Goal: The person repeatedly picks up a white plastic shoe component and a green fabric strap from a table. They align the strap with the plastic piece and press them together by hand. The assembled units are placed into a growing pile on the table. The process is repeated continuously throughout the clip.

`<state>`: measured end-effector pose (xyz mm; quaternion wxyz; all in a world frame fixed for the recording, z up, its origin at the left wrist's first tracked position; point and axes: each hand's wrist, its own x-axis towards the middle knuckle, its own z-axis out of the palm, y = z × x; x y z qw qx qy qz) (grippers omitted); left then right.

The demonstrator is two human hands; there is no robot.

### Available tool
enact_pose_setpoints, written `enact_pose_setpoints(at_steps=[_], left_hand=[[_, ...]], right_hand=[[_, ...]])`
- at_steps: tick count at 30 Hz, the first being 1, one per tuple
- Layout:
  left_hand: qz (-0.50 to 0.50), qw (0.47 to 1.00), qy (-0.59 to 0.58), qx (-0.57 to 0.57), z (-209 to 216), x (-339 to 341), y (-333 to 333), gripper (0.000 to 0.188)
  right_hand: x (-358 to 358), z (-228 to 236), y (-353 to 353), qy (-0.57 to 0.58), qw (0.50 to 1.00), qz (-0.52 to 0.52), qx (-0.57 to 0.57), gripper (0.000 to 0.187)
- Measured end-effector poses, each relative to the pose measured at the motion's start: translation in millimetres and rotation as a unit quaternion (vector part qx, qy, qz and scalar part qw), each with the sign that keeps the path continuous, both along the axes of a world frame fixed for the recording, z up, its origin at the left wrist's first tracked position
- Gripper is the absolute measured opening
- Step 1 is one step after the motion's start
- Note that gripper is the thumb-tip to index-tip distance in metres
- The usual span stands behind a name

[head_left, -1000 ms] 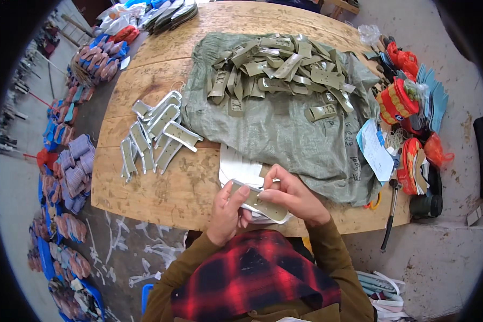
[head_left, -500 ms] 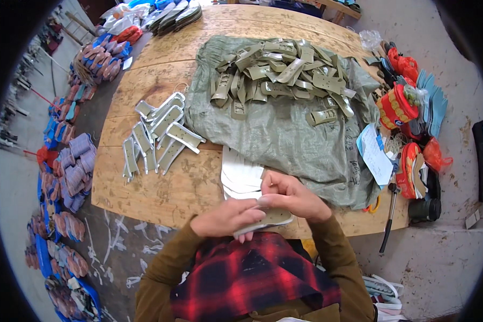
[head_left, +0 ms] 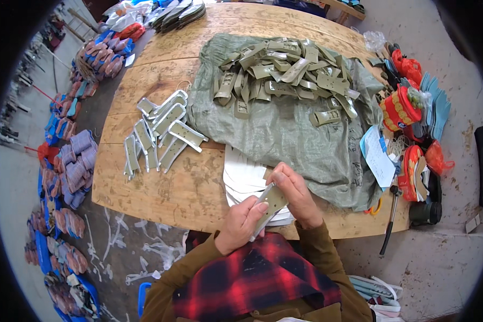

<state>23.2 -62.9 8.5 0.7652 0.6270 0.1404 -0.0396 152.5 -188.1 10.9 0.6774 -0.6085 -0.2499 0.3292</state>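
Observation:
Tilted between my hands is an olive slipper strap [head_left: 274, 199] with several small holes and a pale rim. My left hand [head_left: 238, 222] grips its lower left end, thumb lying on top. At the upper right end, the bent fingers of my right hand [head_left: 296, 197] pinch the edge. Beneath and beyond the hands lies a stack of white shaped sheets [head_left: 242, 173], partly covered. Several similar pale-rimmed straps [head_left: 172, 117] are heaped on the table to the left. A large pile of olive straps [head_left: 284, 74] rests on a green woven sack [head_left: 268, 129] farther off.
The wooden table [head_left: 145, 196] has dark soles [head_left: 180, 15] stacked at its far left. On the right are a written sheet [head_left: 379, 161], red containers [head_left: 400, 110], a hammer-like tool [head_left: 390, 222] and yellow scissor handles [head_left: 377, 206]. Bundled shoe parts [head_left: 78, 161] line the floor at left.
The strap has turned from lying nearly flat to a steep slant and come up between my hands. My right hand has moved to its upper end; my left thumb now presses its face.

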Motion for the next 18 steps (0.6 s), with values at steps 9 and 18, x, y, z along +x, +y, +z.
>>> enact_pose_setpoints(at_steps=[9,18], left_hand=[[0.146,0.982,-0.124,-0.008,-14,20,4,0.040],[-0.155,0.848,0.006,-0.506,-35,14,27,0.070]], right_hand=[[-59,-57,43,-0.129,0.971,-0.200,0.015,0.041],[-4,-30,5,0.056,0.993,-0.010,0.103,0.024]])
